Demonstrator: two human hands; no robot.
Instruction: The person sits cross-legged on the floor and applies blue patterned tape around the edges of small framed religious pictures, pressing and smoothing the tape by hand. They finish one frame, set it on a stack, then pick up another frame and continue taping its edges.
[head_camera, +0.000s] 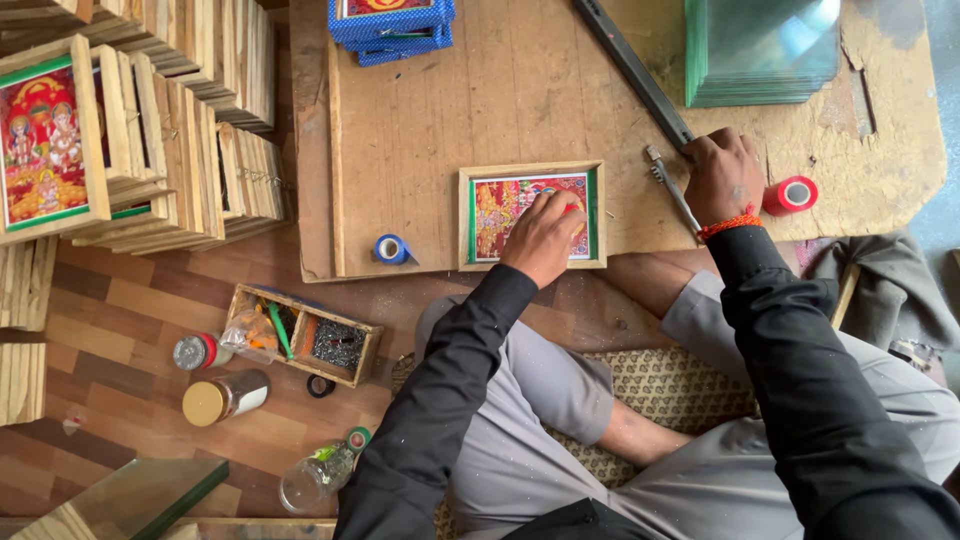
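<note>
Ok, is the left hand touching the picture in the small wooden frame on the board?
Touching. The head view shows the left hand lying on the picture inside the small wooden frame, fingers pressed flat on its right part.

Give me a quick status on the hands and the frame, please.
Left hand pressing on picture in wooden frame. Right hand on dark metal bar. Blue tape roll beside frame, apart.

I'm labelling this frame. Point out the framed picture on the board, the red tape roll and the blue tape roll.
framed picture (500, 215): head view, on the printed image left of the hand.
red tape roll (791, 196): head view, on its red side.
blue tape roll (390, 249): head view, on its rim.
</note>
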